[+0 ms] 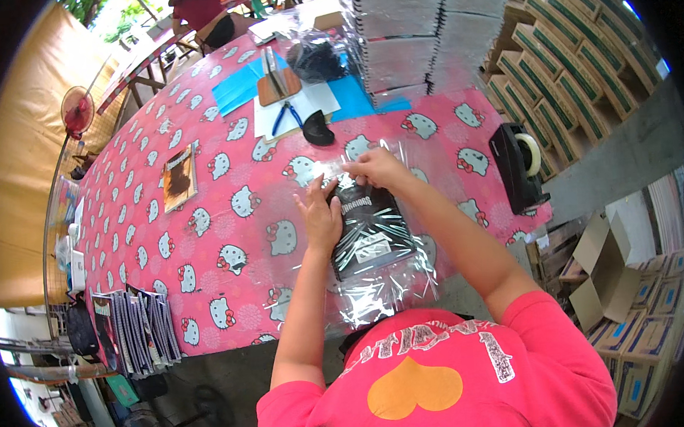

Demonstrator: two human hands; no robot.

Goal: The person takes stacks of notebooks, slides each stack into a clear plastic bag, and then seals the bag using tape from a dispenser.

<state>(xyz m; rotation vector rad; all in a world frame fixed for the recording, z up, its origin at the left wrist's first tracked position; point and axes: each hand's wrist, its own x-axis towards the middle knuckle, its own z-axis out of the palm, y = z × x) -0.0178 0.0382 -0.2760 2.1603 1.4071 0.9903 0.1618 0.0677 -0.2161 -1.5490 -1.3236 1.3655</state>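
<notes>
A black-covered notebook (pixel 370 224) lies in front of me under loose, shiny clear plastic wrap (pixel 381 293), which spreads past its near edge. My left hand (pixel 323 218) rests along the left side of the notebook, fingers apart, their tips on the plastic near the far corner. At the far edge my right hand (pixel 377 169) is closed, thumb and fingers pinching the clear plastic. Part of the notebook's far end is hidden by both hands.
The table wears a pink cat-print cloth (pixel 197 252). Beyond my hands are blue-handled pliers (pixel 285 117) and a black half-round piece (pixel 317 128). A tape dispenser (pixel 513 166) stands right; wrapped notebook stacks (pixel 399 40) rise behind. Spiral notebooks (pixel 135 332) sit at the near left edge.
</notes>
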